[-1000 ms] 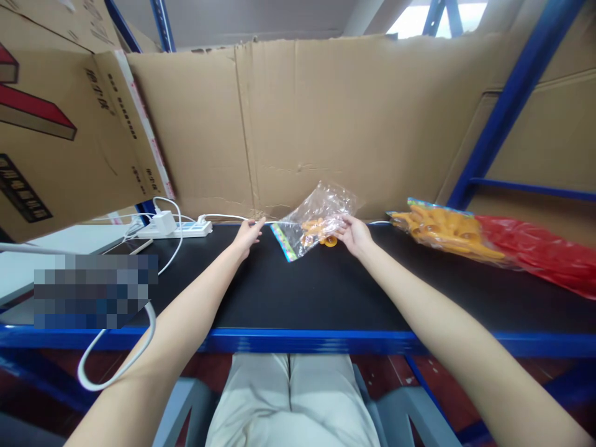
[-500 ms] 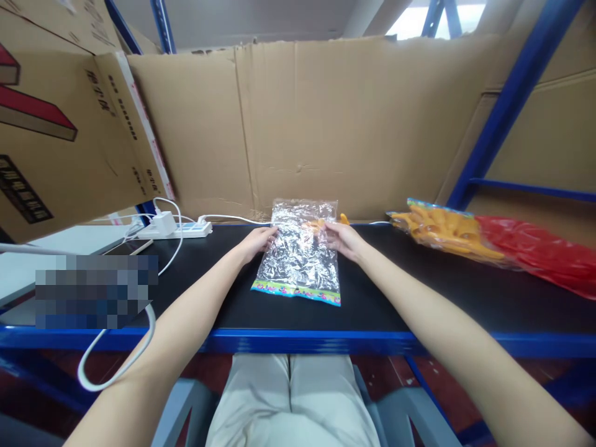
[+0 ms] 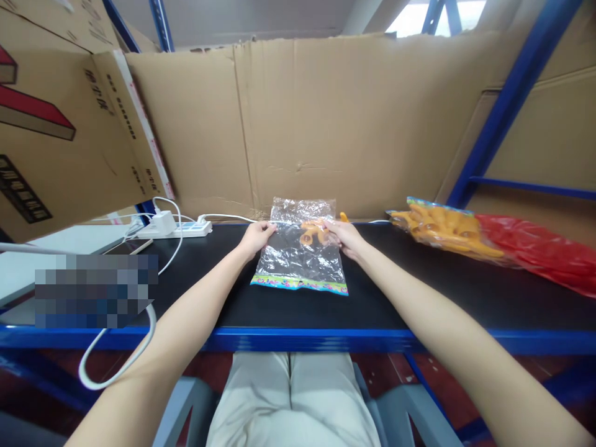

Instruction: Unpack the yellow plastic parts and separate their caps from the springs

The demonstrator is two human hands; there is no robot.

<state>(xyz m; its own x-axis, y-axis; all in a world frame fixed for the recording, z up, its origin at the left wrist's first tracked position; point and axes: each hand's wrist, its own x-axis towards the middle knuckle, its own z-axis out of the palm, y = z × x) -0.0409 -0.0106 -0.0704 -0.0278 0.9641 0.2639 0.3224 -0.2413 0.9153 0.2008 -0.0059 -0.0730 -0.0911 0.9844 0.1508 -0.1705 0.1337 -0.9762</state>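
A clear, crinkled plastic bag (image 3: 298,264) with a blue, green and pink printed strip along its near edge is spread over the black tabletop in front of me. My left hand (image 3: 257,238) pinches its left edge near the far end. On the right edge, my right hand (image 3: 347,238) is closed with its fingertips over the plastic. An orange plastic piece (image 3: 315,233) with rounded ends shows at the right part of the bag, beside my right fingers. I cannot tell whether it is inside or behind the film. An orange tip sticks up behind my right hand.
On the right lie a clear bag of orange pieces (image 3: 440,230) and a red plastic bag (image 3: 535,248). A white power strip (image 3: 189,230) with cables and a phone (image 3: 139,246) are on the left. A cardboard wall (image 3: 354,124) closes the back; a blue rail (image 3: 307,340) edges the table.
The bag's film has shifted and lies flatter, its near right corner moved slightly right and away from me. More of the orange piece shows through it. Both hands keep their hold.
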